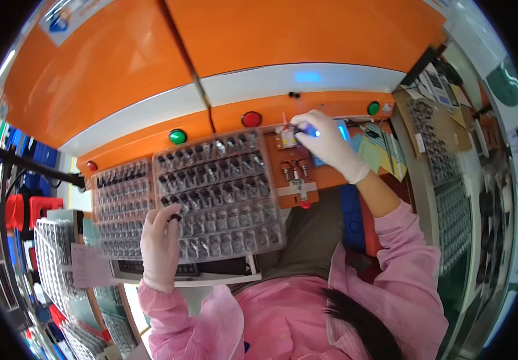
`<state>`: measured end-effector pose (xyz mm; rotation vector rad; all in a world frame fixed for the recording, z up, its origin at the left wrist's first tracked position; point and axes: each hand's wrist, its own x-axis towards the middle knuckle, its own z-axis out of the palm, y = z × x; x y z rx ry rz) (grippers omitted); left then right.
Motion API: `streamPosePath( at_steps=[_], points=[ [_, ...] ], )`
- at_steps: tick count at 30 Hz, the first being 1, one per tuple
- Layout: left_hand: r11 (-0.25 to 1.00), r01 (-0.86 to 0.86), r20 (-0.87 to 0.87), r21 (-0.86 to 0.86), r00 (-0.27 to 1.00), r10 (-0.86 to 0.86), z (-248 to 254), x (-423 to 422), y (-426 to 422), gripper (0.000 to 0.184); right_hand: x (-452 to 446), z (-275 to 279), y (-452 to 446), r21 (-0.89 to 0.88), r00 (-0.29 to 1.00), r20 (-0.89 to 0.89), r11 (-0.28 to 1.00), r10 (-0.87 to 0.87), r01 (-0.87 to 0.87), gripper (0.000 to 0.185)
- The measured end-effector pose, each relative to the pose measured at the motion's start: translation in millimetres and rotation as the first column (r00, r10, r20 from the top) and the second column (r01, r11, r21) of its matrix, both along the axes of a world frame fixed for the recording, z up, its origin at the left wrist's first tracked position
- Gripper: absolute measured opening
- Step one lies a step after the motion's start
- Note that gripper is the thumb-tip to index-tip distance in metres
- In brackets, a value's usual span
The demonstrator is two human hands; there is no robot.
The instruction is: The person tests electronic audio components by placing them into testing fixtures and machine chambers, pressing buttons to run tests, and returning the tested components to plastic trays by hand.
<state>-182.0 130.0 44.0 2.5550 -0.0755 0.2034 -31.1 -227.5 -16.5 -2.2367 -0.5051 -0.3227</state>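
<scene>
My left hand (160, 249), in a white glove, is closed in a pinch on a small black part (175, 217). It hovers over the left edge of a clear plastic tray (217, 265) whose pockets hold rows of small black parts. In another white glove, my right hand (329, 147) has its fingertips together around a small dark piece (299, 128), too small to name. Those fingers are beside a small metal fixture (285, 140) with a red tip. Closer to my body sits a second fixture (298, 187) with metal posts.
A second clear tray (121, 207) lies at the left. An orange machine panel carries a green button (178, 137) and a red button (251, 119). Behind my right hand is a lit blue screen (343, 129), with papers (376, 153) to its right. More trays (454, 216) stand far right.
</scene>
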Motion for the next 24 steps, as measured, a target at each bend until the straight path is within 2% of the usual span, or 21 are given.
streamPosePath(
  at_steps=[2, 4, 6, 7, 10, 12, 14, 15, 16, 17, 18, 20, 21, 24],
  points=[
    [0.957, 0.092, -0.018, -0.276, 0.995, -0.101, 11, 0, -6, 0.018, 0, -11, 6, 0.028, 0.999, -0.034, 0.999, -0.025, 0.026, 0.018],
    [0.932, 0.125, -0.03, -0.34, 0.989, -0.144, 8, -2, -7, 0.017, 1, -18, 10, 0.063, 0.997, -0.068, 0.997, -0.038, 0.042, 0.017],
    [0.875, 0.141, -0.058, -0.464, 0.98, -0.189, 6, -4, -7, 0.017, 2, -24, 13, -0.155, 0.992, 0.116, 0.985, -0.058, 0.075, 0.017],
    [0.875, 0.145, -0.06, -0.461, 0.979, -0.194, 4, -4, -9, 0.017, 3, -26, 14, -0.261, 0.978, 0.205, 0.96, -0.048, 0.102, 0.017],
    [0.733, 0.067, -0.092, -0.676, 0.98, -0.175, -4, -7, -17, 0.016, 0, -26, 18, -0.312, 0.958, 0.284, 0.941, -0.041, 0.133, 0.018],
    [0.742, 0.059, -0.098, -0.668, 0.981, -0.166, 0, -5, -28, 0.016, -3, -23, 12, -0.34, 0.947, 0.318, 0.929, -0.035, 0.149, 0.018],
    [0.76, 0.049, -0.095, -0.648, 0.985, -0.145, 5, 0, -36, 0.02, -5, -14, 2, -0.066, 0.976, 0.218, 0.998, 0.019, -0.005, 0.019],
    [0.762, 0.051, -0.097, -0.646, 0.984, -0.148, 4, 2, -37, 0.02, -6, -8, -3, 0.083, 0.983, 0.176, 0.994, 0.057, -0.073, 0.019],
    [0.749, 0.057, -0.092, -0.661, 0.984, -0.156, 1, 4, -36, 0.02, -15, 0, -9, 0.085, 0.983, 0.174, 0.994, 0.056, -0.072, 0.019],
    [0.736, 0.061, -0.087, -0.675, 0.983, -0.161, -1, 5, -35, 0.02, -33, 10, -14, 0.18, 0.993, -0.048, 0.979, 0.109, -0.099, 0.021],
    [0.722, 0.063, -0.083, -0.689, 0.983, -0.165, -3, 7, -35, 0.02, -50, 18, -19, 0.278, 0.948, -0.263, 0.955, 0.18, -0.104, 0.022],
    [0.712, 0.065, -0.08, -0.699, 0.982, -0.169, -6, 10, -35, 0.019, -75, 29, -28, 0.193, 0.875, -0.32, 0.929, 0.364, -0.316, 0.024],
    [0.7, 0.072, -0.074, -0.71, 0.982, -0.175, -8, 11, -36, 0.018, -84, 24, -25, 0.196, 0.87, -0.324, 0.926, 0.371, -0.322, 0.024],
    [0.682, 0.066, -0.072, -0.728, 0.982, -0.172, -9, 18, -46, 0.017, -103, 4, -19, 0.023, 0.929, -0.126, 0.937, 0.348, -0.348, 0.023]
  ],
)
